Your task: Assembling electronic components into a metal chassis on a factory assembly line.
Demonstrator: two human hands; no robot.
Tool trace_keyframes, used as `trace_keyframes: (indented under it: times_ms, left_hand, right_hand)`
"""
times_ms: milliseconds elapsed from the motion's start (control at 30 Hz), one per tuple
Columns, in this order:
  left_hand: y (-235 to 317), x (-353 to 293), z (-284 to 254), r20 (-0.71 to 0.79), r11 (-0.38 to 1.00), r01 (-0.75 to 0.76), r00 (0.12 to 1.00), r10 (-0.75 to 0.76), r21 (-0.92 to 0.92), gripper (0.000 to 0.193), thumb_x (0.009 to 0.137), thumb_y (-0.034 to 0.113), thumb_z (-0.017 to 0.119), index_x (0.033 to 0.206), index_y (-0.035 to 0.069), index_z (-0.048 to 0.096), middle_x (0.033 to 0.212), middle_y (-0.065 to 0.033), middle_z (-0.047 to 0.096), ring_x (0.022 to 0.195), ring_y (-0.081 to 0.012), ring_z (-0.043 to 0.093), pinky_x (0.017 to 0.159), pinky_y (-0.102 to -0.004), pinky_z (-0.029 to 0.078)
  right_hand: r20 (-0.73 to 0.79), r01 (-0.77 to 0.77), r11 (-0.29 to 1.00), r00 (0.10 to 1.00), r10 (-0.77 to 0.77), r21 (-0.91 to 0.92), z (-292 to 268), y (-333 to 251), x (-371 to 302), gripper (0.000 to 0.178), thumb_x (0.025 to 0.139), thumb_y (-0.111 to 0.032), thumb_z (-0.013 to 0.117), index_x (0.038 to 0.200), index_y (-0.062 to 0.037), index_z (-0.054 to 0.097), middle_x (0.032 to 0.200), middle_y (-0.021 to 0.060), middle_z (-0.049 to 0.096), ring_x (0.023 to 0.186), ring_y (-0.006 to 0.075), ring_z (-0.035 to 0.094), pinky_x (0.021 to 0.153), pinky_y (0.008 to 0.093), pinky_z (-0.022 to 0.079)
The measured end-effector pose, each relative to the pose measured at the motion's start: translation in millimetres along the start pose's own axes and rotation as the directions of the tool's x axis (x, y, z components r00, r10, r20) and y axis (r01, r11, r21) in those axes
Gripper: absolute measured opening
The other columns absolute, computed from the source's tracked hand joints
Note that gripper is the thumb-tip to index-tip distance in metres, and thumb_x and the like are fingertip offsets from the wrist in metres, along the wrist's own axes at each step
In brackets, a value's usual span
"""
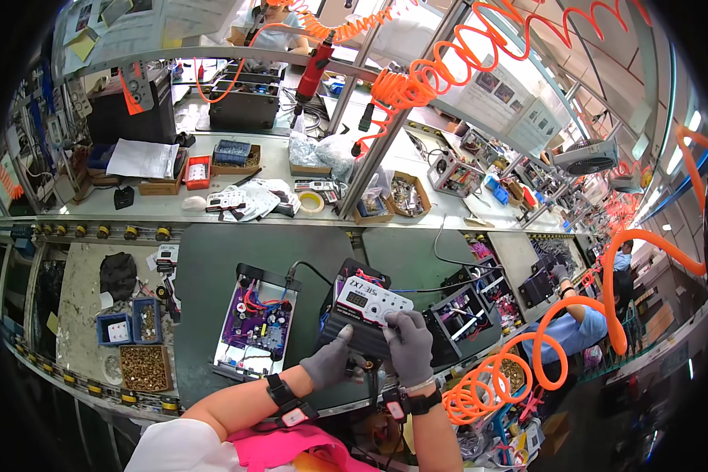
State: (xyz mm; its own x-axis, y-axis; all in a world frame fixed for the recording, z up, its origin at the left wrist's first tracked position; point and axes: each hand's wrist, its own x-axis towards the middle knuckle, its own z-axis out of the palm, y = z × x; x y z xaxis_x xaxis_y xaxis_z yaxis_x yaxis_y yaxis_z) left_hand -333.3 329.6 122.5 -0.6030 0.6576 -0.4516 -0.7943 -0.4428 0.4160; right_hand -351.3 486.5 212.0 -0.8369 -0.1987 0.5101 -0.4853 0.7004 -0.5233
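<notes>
A front panel (372, 300), white on top with a small dark display and black and ribbed below, is tilted up between my two grey-gloved hands. My right hand (409, 346) grips its right edge, fingers bent over the white face. At the lower left, my left hand (328, 362) has its thumb against the black part; its other fingers are mostly hidden. Directly behind the panel is an open black machine housing (362, 271) with coloured wires. Left of it, an open unit (256, 326) with a purple circuit board rests on the dark green board (200, 299).
More open units (460, 318) are at the right. Blue bins (145, 321) and a box of brass-coloured parts (145, 368) stand at the left. Orange coiled hoses (480, 385) hang near my right arm, and a red screwdriver (315, 71) hangs overhead. A co-worker in blue (570, 338) is at the right.
</notes>
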Motion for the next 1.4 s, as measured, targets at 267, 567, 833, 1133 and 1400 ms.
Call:
trace_keyframes:
  times_ms: [267,567,833,1133,1400]
  left_hand:
    - [3,-2,5,-0.064,1.0,0.016,0.998,-0.017,-0.018,0.065,0.093,0.064,0.029,0.104,0.005,0.055,0.074,-0.009,0.058,0.062,-0.0234,0.052,0.065,-0.0427,0.049]
    - [1,-6,8,-0.081,1.0,-0.021,0.996,0.021,0.003,0.058,0.095,0.059,0.033,0.1,0.005,0.055,0.075,-0.0099,0.057,0.062,-0.0227,0.052,0.067,-0.0424,0.052]
    - [-4,-5,3,-0.046,1.0,-0.004,0.999,0.003,-0.029,0.056,0.095,0.058,0.036,0.1,0.006,0.054,0.075,-0.009,0.056,0.063,-0.0215,0.052,0.064,-0.041,0.05]
    - [-2,-7,3,-0.074,0.999,0.001,0.997,-0.004,-0.037,0.055,0.094,0.057,0.041,0.095,0.004,0.055,0.074,-0.0094,0.057,0.063,-0.0224,0.053,0.065,-0.0405,0.05]
    - [-2,-12,8,-0.066,0.999,-0.034,0.997,0.035,0.022,0.049,0.094,0.055,0.043,0.102,0.008,0.055,0.077,-0.0093,0.057,0.065,-0.0235,0.055,0.067,-0.0429,0.05]
  right_hand:
    - [0.181,0.306,0.839,0.951,-0.25,-0.45,23,13,28,0.028,0.067,-0.018,0.074,0.093,-0.0133,0.066,0.088,0.0024,0.062,0.086,0.0257,0.057,0.077,0.0402,0.043]
    - [0.174,0.233,0.891,0.969,-0.178,-0.39,31,20,26,0.026,0.07,-0.02,0.072,0.093,-0.0108,0.065,0.089,0.0045,0.06,0.09,0.0275,0.056,0.08,0.0419,0.043]
    - [0.208,0.324,0.826,0.944,-0.254,-0.461,33,17,29,0.021,0.073,-0.024,0.069,0.088,-0.0118,0.062,0.084,0.0048,0.057,0.082,0.0275,0.056,0.075,0.0416,0.042]
    - [0.311,0.384,0.752,0.918,-0.247,-0.535,38,17,31,0.014,0.078,-0.022,0.062,0.084,-0.0101,0.059,0.081,0.0057,0.056,0.078,0.0257,0.057,0.072,0.0405,0.043]
    - [0.353,0.463,0.668,0.885,-0.305,-0.583,31,23,17,0.015,0.08,-0.024,0.059,0.088,-0.0107,0.058,0.084,0.0055,0.057,0.083,0.0261,0.058,0.075,0.0408,0.045]
